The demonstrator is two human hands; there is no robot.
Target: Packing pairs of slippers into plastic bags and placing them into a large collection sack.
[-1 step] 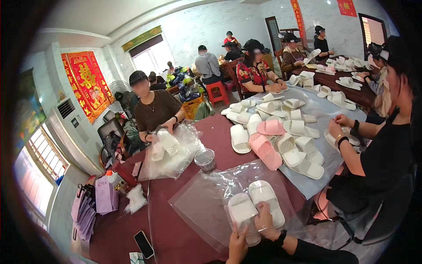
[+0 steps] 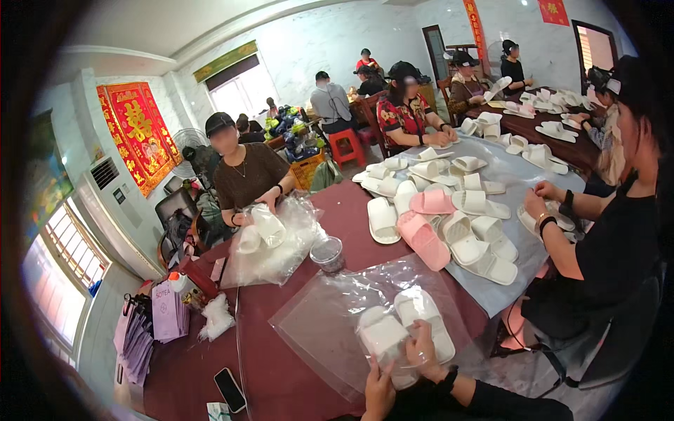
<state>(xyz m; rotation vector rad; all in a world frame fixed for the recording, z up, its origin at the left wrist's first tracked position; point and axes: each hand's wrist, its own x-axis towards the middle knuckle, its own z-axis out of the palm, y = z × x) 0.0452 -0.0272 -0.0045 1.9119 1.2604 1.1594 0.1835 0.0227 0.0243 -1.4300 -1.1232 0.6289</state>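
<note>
Below, items run from largest to smallest.

1. Counter point(image 2: 281, 365): a dark red surface that fills the middle of the head view, with a grey sheet point(image 2: 519, 175) spread over its far right part.
2. Slipper pile point(image 2: 456, 203): many white slippers and two pink ones lie loose on the grey sheet, well apart from the person's hands.
3. Clear plastic bag point(image 2: 330, 330): it lies flat on the counter at the lower centre, with both white slippers lying on it; whether they are inside it cannot be told.
4. White slippers point(image 2: 421, 312): a pair lying side by side, soles down, at the near edge of the counter just in front of the person.
5. Right hand point(image 2: 425, 351): its fingers are curled over the near end of the right slipper, gripping it.
6. Left hand point(image 2: 379, 393): it presses against the near end of the left slipper; whether it is clenched cannot be told.
7. Phone point(image 2: 229, 390): dark, lying flat near the counter's lower left edge.
8. Small round container point(image 2: 327, 252): it stands beyond the bag, beside a co-worker's bagged slippers point(image 2: 267, 231).
</note>
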